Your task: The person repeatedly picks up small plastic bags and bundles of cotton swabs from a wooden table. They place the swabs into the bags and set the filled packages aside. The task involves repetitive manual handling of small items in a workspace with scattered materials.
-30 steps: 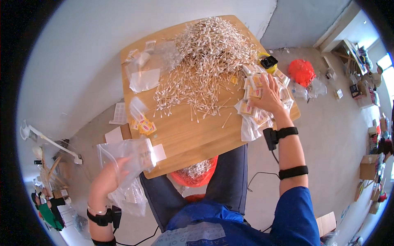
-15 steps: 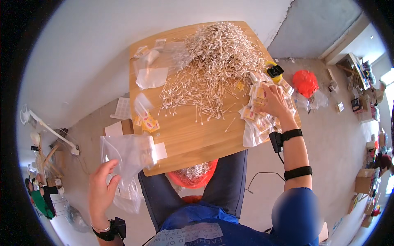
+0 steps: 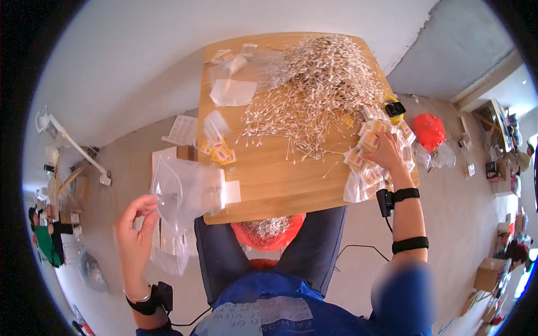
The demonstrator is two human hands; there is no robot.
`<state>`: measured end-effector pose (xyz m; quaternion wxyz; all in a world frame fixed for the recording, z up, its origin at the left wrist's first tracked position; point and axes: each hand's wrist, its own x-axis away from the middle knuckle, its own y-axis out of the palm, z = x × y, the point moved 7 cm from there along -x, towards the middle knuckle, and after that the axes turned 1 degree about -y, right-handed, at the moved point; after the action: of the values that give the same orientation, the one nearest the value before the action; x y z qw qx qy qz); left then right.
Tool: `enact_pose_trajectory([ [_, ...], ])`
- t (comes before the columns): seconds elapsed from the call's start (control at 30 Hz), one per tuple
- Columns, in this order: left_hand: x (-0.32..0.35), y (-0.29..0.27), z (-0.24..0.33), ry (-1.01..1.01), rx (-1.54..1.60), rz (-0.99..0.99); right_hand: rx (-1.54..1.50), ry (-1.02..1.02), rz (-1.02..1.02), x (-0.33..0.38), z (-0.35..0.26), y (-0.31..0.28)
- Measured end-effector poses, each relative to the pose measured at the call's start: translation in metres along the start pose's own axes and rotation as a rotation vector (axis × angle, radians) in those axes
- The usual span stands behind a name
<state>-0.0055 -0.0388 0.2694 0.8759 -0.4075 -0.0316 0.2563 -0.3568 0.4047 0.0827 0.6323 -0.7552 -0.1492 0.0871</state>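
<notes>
My left hand (image 3: 137, 224) is beside the table's left front corner, fingers curled and thumb apart. Its fingertips are at the edge of a clear plastic bag (image 3: 188, 187), which lies partly on the table and hangs over its edge. I cannot make out anything held between finger and thumb. On the right, my right hand (image 3: 389, 152) rests on a heap of small yellow-and-white packets (image 3: 358, 161). Its thumb and fingers curve round one packet (image 3: 368, 141). A large pile of loose cotton swabs (image 3: 330, 73) covers the table's far middle and right.
On the wooden table (image 3: 280, 187) lie clear bags (image 3: 234, 92) and yellow packets (image 3: 218, 151) at left. A yellow tape roll (image 3: 394, 109) sits at the right edge. A red bag with swabs (image 3: 269, 232) is between my legs; another red bag (image 3: 429, 132) is on the floor.
My left hand has moved up to the bag's edge, and the bag's mouth has risen a little. The right hand stays on the packets. The whole view has shifted slightly.
</notes>
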Motion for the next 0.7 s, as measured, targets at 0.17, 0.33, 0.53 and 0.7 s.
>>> enact_pose_trajectory([
  [0.17,0.003,0.000,0.000,-0.024,-0.006,0.015,-0.031,0.064,0.008,0.001,0.003,0.002],
  [0.33,0.009,-0.022,-0.037,-0.055,0.197,0.242,-0.105,0.033,0.036,0.001,-0.016,0.009],
  [0.53,0.017,-0.022,-0.071,-0.148,0.350,0.289,-0.384,0.151,-0.029,0.043,-0.080,0.064],
  [0.7,0.019,-0.005,-0.090,-0.133,0.469,0.281,-0.462,0.340,-0.008,0.091,-0.135,0.132],
])
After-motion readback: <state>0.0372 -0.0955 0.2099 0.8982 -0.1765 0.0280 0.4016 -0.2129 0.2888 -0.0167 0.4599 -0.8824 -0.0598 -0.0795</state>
